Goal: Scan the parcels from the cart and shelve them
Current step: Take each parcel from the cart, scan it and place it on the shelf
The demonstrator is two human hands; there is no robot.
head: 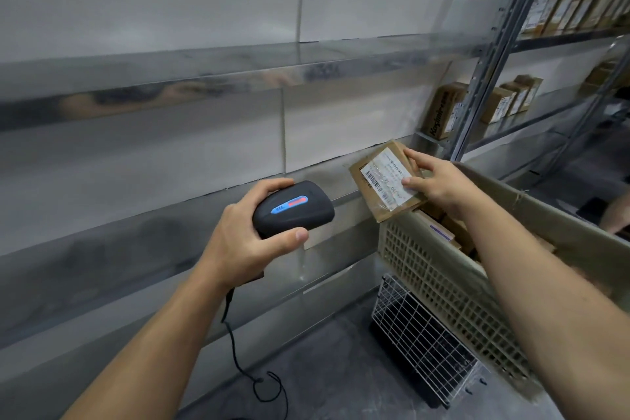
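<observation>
Over the left corner of the beige crate (pixel 426 266), your right hand (pixel 439 182) pinches a brown parcel (pixel 381 181), thumb on its white label and fingers curled over the top edge. Left of the crate, your outstretched left hand (pixel 245 235) wraps fingers and thumb round the black scanner (pixel 300 204), nose pointing toward the parcel.

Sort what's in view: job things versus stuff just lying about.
Job: scanner in the left hand; parcel in the right hand; crate with more parcels; metal shelf in front.
Lying about: wire cage below the crate; boxes already on the far shelves.
</observation>
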